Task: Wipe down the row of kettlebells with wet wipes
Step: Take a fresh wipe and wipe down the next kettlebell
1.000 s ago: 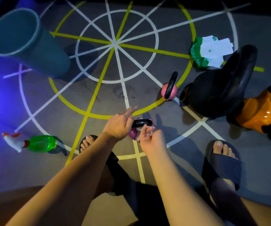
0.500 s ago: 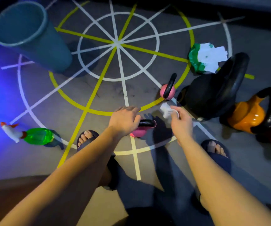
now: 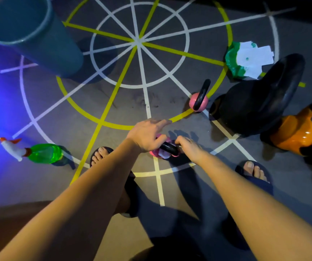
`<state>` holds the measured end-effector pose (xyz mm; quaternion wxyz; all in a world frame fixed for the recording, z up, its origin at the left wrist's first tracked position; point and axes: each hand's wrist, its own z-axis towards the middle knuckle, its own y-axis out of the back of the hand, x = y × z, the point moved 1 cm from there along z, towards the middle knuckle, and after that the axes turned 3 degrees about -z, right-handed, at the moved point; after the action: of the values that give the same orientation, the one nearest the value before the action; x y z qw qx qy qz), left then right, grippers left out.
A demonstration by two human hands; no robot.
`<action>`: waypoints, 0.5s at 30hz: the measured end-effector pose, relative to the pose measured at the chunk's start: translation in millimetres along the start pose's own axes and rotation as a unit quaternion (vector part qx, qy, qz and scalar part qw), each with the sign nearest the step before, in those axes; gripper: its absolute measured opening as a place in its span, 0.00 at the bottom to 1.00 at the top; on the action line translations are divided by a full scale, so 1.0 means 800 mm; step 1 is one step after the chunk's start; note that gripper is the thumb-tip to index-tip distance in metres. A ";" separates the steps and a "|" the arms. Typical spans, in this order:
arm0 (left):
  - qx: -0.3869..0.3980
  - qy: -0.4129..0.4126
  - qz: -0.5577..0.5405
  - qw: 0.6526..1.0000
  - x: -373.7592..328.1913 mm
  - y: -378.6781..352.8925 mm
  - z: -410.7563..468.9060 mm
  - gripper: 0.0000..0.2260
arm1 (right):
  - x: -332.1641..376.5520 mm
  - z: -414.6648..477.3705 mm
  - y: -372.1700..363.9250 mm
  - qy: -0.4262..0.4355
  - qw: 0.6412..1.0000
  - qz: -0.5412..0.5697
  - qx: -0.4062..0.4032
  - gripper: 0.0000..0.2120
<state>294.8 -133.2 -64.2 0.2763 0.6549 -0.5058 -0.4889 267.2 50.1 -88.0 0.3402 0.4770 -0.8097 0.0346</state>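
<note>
A small pink kettlebell (image 3: 156,153) with a black handle stands on the floor between my feet. My left hand (image 3: 147,134) grips the left end of its handle, with the forefinger stretched out. My right hand (image 3: 188,146) is curled at the right end of the handle, holding a white wet wipe (image 3: 164,155) that shows under the handle against the bell. To the right stand a second small pink kettlebell (image 3: 198,101), a large black kettlebell (image 3: 253,104) and an orange kettlebell (image 3: 295,133).
A green and white wet wipes pack (image 3: 245,61) lies beyond the black kettlebell. A teal bin (image 3: 35,34) stands at the far left, and a green spray bottle (image 3: 42,153) lies near my left foot. My slippered feet flank the kettlebell. Tape lines mark the floor.
Half a second ago my right hand was raised to the right with the wipe; it has come back down to the pink kettlebell's handle. My left hand kept its grip.
</note>
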 end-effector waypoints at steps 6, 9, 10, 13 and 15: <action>-0.023 0.018 -0.015 0.999 0.005 0.000 -0.003 0.27 | 0.018 -0.006 0.000 0.017 0.997 0.073 -0.009 0.14; -0.026 0.024 -0.011 0.999 0.002 -0.002 -0.003 0.27 | 0.015 -0.017 0.006 0.040 0.998 0.045 0.012 0.14; -0.027 0.027 -0.011 0.999 0.001 -0.004 -0.005 0.27 | 0.012 -0.017 0.011 0.050 0.997 0.044 0.024 0.15; -0.032 0.031 -0.015 0.999 0.003 -0.005 -0.006 0.27 | -0.002 -0.024 0.031 0.067 0.995 0.012 0.068 0.15; -0.033 0.030 -0.015 0.999 0.005 -0.004 -0.005 0.27 | -0.012 -0.029 0.042 0.077 0.992 -0.004 0.095 0.19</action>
<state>299.4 -136.6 -67.2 0.3052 0.6674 -0.4713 -0.4893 255.8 84.4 -67.2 0.3550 0.5063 -0.7721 0.1466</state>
